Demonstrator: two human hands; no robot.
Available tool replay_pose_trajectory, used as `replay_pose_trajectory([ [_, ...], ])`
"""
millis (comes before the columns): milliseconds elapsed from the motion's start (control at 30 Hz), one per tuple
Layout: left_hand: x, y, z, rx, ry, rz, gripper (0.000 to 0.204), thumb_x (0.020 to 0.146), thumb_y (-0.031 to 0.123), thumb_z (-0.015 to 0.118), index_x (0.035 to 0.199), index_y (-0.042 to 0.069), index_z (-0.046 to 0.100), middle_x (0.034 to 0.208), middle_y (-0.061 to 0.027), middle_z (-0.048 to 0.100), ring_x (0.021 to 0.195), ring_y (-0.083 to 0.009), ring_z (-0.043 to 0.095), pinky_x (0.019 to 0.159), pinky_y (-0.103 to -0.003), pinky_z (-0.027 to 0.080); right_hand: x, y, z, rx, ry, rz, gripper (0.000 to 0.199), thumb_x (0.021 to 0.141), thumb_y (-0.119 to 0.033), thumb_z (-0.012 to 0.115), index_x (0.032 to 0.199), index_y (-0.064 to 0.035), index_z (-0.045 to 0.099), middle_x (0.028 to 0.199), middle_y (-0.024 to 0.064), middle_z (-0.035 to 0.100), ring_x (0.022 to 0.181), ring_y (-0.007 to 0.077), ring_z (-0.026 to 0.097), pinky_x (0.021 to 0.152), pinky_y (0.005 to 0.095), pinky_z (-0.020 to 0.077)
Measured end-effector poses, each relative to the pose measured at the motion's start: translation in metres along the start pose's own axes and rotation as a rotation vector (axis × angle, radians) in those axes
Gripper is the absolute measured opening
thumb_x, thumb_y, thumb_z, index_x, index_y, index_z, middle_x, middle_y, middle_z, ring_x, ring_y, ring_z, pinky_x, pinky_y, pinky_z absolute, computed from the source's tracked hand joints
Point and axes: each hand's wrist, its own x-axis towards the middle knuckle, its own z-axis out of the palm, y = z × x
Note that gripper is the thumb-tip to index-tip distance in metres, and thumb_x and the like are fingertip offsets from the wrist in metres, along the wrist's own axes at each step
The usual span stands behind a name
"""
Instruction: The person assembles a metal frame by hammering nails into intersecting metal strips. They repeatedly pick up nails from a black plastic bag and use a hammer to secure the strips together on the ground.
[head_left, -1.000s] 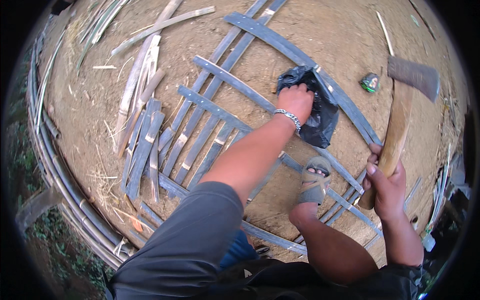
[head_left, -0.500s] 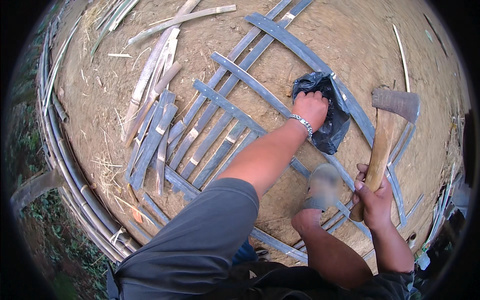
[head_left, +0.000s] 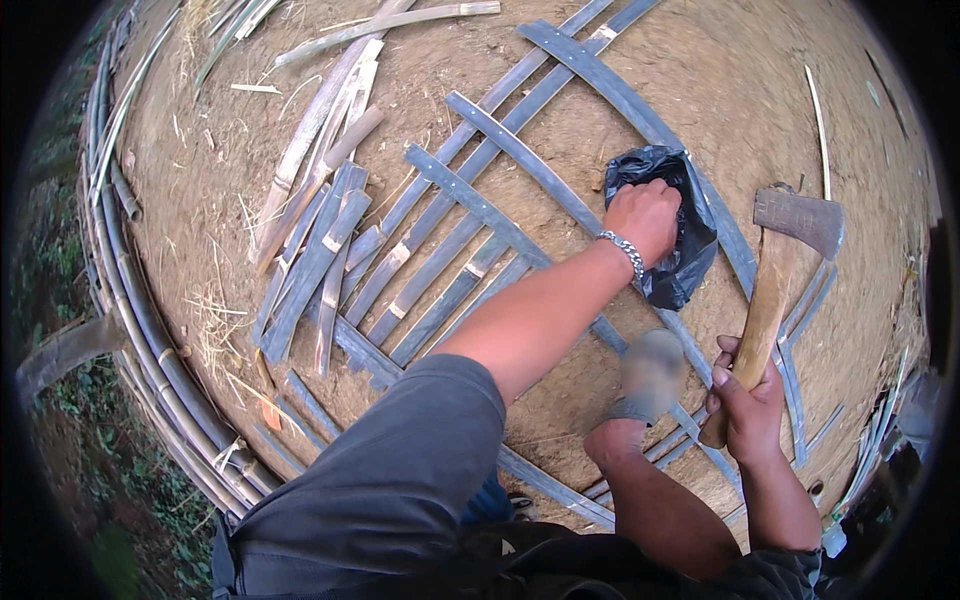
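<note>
My left hand (head_left: 645, 218), with a chain bracelet at its wrist, reaches into a black plastic bag (head_left: 688, 275) that lies open on the slatted frame. Its fingers are bent together; their tips and anything pinched are hidden in the bag. On the right, my right hand (head_left: 748, 395) grips a hatchet (head_left: 765, 300) low on its wooden handle, its steel head (head_left: 800, 220) pointing away from me. Under the bag, a frame of dark split-bamboo slats (head_left: 535, 170) is laid out in crossing rows, with small pale dots at some crossings.
My sandalled foot (head_left: 650, 375) stands among the slats. A heap of loose bamboo strips (head_left: 320, 255) lies left of the frame on bare dirt (head_left: 400, 80). Long bamboo poles (head_left: 145, 310) edge the ground at left, with green plants (head_left: 110, 460) beyond.
The view has shifted slightly, so the frame and bag sit a little further right. My left hand is still in the bag, and my right still holds the hatchet.
</note>
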Motion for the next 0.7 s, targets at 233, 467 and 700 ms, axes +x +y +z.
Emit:
replay_pose_trajectory([
  [233, -0.093, 0.007, -0.049, -0.803, 0.341, -0.297, 0.003, 0.096, 0.003, 0.066, 0.097, 0.002, 0.064, 0.107, -0.0147, 0.073, 0.092, -0.0247, 0.075, 0.082, -0.036, 0.060, 0.002, 0.000, 0.010, -0.004, -0.073, -0.005, 0.039, 0.097, -0.003, 0.068, 0.133, 0.0054, 0.057, 0.101, 0.0057, 0.063, 0.072, 0.0108, 0.062, 0.064, 0.0260, 0.0530],
  [467, -0.202, -0.061, -0.070, -1.042, 0.514, -0.829, 0.010, 0.099, 0.002, 0.069, 0.105, -0.004, 0.063, 0.102, -0.0153, 0.074, 0.092, -0.0217, 0.076, 0.084, -0.033, 0.064, 0.024, 0.024, 0.059, -0.011, -0.266, 0.082, 0.036, 0.098, -0.006, 0.071, 0.131, 0.0023, 0.060, 0.099, 0.0029, 0.064, 0.076, 0.0091, 0.062, 0.066, 0.0241, 0.0530],
  [700, -0.174, -0.088, -0.094, -0.595, 0.520, -0.609, 0.007, 0.094, 0.003, 0.075, 0.098, -0.002, 0.073, 0.101, -0.0120, 0.076, 0.095, -0.0216, 0.075, 0.082, -0.034, 0.060, 0.053, 0.062, 0.102, -0.026, -0.305, 0.021, 0.036, 0.098, -0.009, 0.072, 0.131, 0.0003, 0.063, 0.094, 0.0002, 0.062, 0.073, 0.0068, 0.060, 0.064, 0.0249, 0.0514],
])
